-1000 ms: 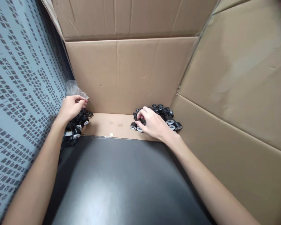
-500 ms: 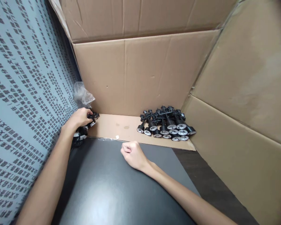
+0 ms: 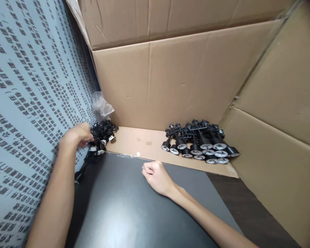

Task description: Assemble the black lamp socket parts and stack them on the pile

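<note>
**Walled on three sides, open in the middle**

The black bench (image 3: pixel 134 213) lies bare between the two hands, giving broad room across its middle and toward the near edge. At the far end a cardboard flap (image 3: pixel 142 143) rests on the bench, open between the tangle of black parts (image 3: pixel 102 132) at the left and the row of black parts (image 3: pixel 200 144) at the right. The printed panel (image 3: pixel 28 89) closes the left side, the cardboard back wall (image 3: pixel 170 75) the far side, the cardboard side wall (image 3: pixel 279 137) the right. The left hand (image 3: pixel 76 136) sits tight against the panel, touching the tangle; a crumpled plastic bag (image 3: pixel 101 105) fills that corner above. The right hand (image 3: pixel 156 175), fisted, rests in the open.
</note>
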`<act>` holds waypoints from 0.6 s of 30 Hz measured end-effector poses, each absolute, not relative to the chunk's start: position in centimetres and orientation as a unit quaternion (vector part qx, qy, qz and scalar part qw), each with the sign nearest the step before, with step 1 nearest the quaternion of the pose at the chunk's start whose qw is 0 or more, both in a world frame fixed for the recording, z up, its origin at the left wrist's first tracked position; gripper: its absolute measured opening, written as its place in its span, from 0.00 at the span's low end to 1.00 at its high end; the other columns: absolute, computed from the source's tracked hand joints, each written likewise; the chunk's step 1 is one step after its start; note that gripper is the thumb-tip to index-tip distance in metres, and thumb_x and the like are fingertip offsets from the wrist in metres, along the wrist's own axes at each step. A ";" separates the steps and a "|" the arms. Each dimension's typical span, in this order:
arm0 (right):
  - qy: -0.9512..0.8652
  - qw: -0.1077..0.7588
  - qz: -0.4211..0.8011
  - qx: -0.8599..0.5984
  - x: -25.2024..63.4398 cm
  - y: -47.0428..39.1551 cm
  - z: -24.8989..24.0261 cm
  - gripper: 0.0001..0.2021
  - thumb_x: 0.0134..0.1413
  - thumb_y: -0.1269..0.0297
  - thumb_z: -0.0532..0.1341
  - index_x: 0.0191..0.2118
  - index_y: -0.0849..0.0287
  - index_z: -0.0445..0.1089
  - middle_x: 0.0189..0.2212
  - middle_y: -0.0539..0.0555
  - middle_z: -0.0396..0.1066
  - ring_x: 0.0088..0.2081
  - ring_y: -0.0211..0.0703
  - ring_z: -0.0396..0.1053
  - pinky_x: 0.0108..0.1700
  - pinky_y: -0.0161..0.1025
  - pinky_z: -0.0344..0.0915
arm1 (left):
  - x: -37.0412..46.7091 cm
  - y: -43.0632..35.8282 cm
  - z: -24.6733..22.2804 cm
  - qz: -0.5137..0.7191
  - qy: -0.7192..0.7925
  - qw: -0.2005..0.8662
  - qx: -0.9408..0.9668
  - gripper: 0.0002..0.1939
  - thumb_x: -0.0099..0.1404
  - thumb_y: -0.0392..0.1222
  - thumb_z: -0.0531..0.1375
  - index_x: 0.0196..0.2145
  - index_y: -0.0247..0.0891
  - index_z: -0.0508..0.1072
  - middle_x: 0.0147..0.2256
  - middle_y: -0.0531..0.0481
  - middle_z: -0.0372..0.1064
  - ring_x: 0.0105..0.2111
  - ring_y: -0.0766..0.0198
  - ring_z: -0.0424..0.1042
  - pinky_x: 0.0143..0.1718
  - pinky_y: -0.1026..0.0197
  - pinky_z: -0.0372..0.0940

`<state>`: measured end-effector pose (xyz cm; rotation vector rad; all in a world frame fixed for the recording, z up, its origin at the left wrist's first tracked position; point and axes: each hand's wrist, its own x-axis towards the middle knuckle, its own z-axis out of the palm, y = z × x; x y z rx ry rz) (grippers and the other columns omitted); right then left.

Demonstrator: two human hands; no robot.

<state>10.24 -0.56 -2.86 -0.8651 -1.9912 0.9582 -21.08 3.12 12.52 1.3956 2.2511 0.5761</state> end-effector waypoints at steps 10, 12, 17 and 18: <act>-0.780 0.375 0.365 -0.344 10.3 -0.7 -2.6 0.16 0.47 0.71 0.51 0.20 0.55 0.38 0.18 0.44 0.39 0.23 0.35 0.38 0.26 0.36 0.40 | -18.0 3.9 12.4 0.006 0.859 0.096 0.504 0.19 0.52 0.47 0.67 0.15 0.39 0.62 0.13 0.48 0.66 0.19 0.55 0.73 0.21 0.61 0.63; -0.779 0.371 0.370 -0.345 10.3 -0.7 -2.5 0.16 0.47 0.71 0.51 0.20 0.54 0.38 0.18 0.44 0.38 0.24 0.35 0.38 0.26 0.36 0.40 | -18.0 4.0 12.3 0.015 0.860 0.081 0.503 0.18 0.50 0.47 0.67 0.15 0.39 0.63 0.14 0.48 0.66 0.19 0.55 0.74 0.21 0.61 0.62; -0.776 0.365 0.377 -0.350 10.3 -0.8 -2.4 0.16 0.47 0.70 0.52 0.20 0.54 0.39 0.18 0.44 0.39 0.24 0.35 0.38 0.26 0.36 0.40 | -17.3 3.6 12.7 0.041 0.869 0.032 0.493 0.14 0.47 0.48 0.67 0.16 0.39 0.68 0.13 0.49 0.66 0.19 0.56 0.72 0.23 0.61 0.62; -0.775 0.365 0.378 -0.351 10.4 -0.9 -2.4 0.16 0.47 0.70 0.52 0.20 0.54 0.39 0.18 0.44 0.39 0.24 0.35 0.38 0.26 0.36 0.40 | -17.2 3.4 12.9 0.043 0.868 0.022 0.495 0.14 0.47 0.48 0.67 0.16 0.39 0.68 0.13 0.49 0.65 0.20 0.55 0.72 0.24 0.60 0.62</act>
